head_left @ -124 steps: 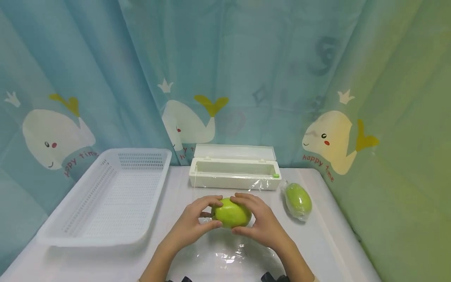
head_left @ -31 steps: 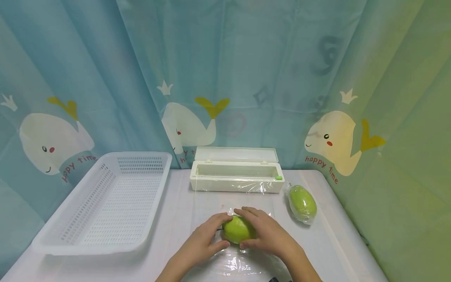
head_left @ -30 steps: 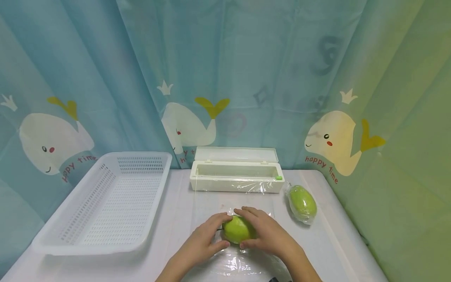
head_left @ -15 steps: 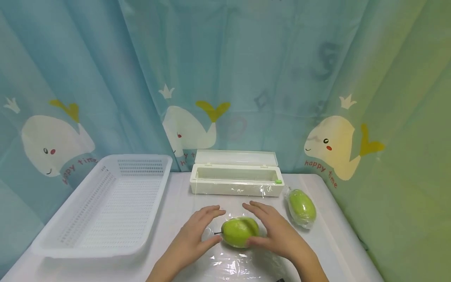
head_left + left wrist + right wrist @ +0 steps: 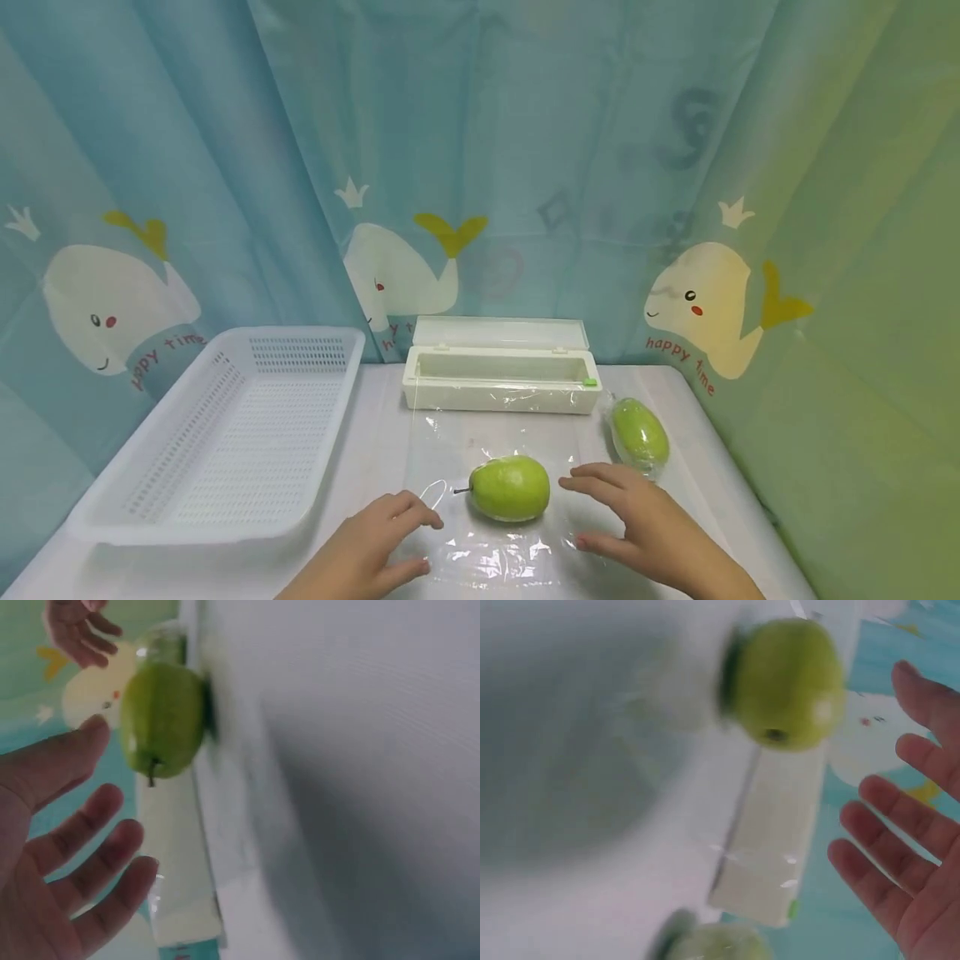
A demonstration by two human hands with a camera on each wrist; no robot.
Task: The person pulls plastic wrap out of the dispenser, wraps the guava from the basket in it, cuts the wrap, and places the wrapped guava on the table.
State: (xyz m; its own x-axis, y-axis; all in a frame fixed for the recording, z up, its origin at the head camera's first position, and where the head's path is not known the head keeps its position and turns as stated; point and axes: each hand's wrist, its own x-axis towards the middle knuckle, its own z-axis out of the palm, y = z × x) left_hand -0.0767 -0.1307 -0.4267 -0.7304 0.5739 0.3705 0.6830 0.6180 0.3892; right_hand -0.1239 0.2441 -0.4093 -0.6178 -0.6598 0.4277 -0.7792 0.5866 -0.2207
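A green pear [image 5: 511, 489] lies on its side on a sheet of clear cling film [image 5: 450, 433], its stem pointing left. My left hand [image 5: 372, 540] hovers left of the pear, fingers loosely bent and holding nothing. To the pear's right is my right hand [image 5: 643, 521], fingers spread and apart from the fruit. Both wrist views show a gap between each hand and the pear [image 5: 163, 720]. The film runs back to a white cling film dispenser [image 5: 501, 392] whose lid stands up. A second pear [image 5: 639, 433], wrapped in film, lies at the right.
A white perforated plastic basket [image 5: 341, 433] stands on the left of the white-covered table [image 5: 697, 467]. Behind the table hangs a blue-green curtain [image 5: 525, 167] printed with whales, and it continues along both sides.
Both hands held the pear earlier, and it was brought nearer to me onto the film. They have since let go and drawn apart, left hand to the left, right hand to the right.
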